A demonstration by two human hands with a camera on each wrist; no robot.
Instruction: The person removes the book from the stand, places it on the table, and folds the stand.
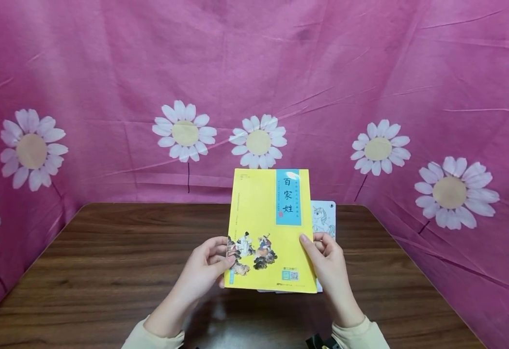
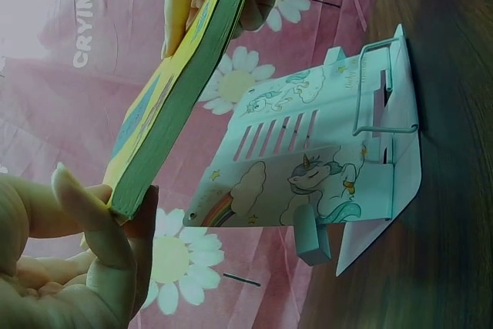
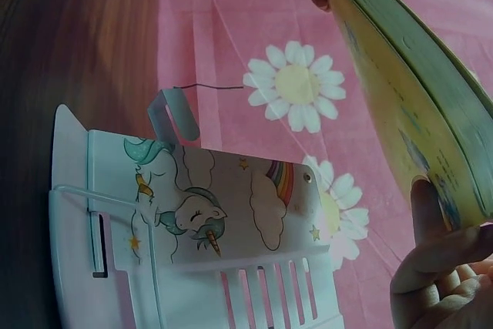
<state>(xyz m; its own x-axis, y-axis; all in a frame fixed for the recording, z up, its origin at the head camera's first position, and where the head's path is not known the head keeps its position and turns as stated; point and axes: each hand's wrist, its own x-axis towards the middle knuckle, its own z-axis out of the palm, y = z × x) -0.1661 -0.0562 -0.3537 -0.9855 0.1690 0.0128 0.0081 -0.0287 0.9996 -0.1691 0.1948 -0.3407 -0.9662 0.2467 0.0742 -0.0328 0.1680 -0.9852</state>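
Observation:
Both hands hold a thick yellow book [image 1: 254,213], closed, its front cover facing the head camera. A blue title panel and small painted figures decorate the cover. My left hand [image 1: 202,266] grips the lower left edge, thumb on the cover. On the opposite edge, my right hand [image 1: 329,257] pinches the book with its thumb in front and fingers behind. Behind the book stands a white book stand [image 2: 231,194], mostly hidden in the head view. Unicorn drawings, slots and a wire page holder [image 3: 150,260] show on it. In the left wrist view, the book is raised apart from the stand.
The stand rests on a dark wood-grain table [image 1: 106,252]. A pink curtain [image 1: 324,58] with white daisies hangs behind the table and along its sides. A dark object [image 1: 322,342] shows by the right sleeve at the bottom of the head view.

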